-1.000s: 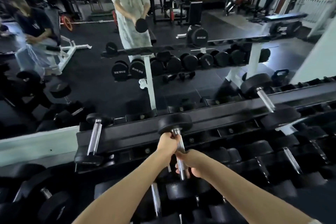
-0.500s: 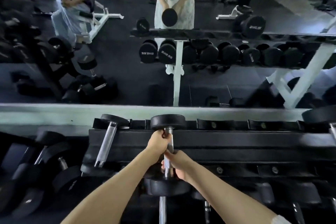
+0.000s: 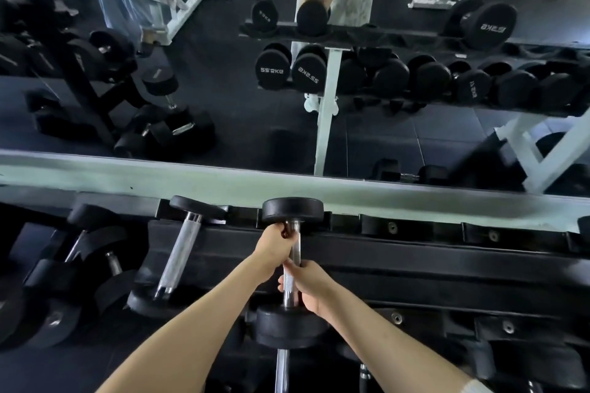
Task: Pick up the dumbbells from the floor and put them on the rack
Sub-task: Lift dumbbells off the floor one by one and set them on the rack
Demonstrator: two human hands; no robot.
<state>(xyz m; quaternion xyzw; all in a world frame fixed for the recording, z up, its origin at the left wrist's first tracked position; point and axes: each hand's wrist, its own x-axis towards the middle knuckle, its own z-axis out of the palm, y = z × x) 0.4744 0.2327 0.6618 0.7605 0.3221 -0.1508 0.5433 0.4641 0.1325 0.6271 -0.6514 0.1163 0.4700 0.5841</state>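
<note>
Dumbbell lower onto rack than before, both hands still gripping

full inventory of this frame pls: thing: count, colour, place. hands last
held dumbbell: 1, black heads, chrome handle, on the rack's top tier, centre
second dumbbell: 1, black and chrome, top tier, just left of the held one
rack: 1, black, across the foreground; more dumbbells on lower tiers, count unclear
mirror: 1, behind the rack, reflecting a white-framed rack of black dumbbells, a person in a pale dress, another seated at upper left
ledge: 1, pale green, below the mirror
left hand: 1, gripping the handle's far end
right hand: 1, gripping the handle's near end
</note>
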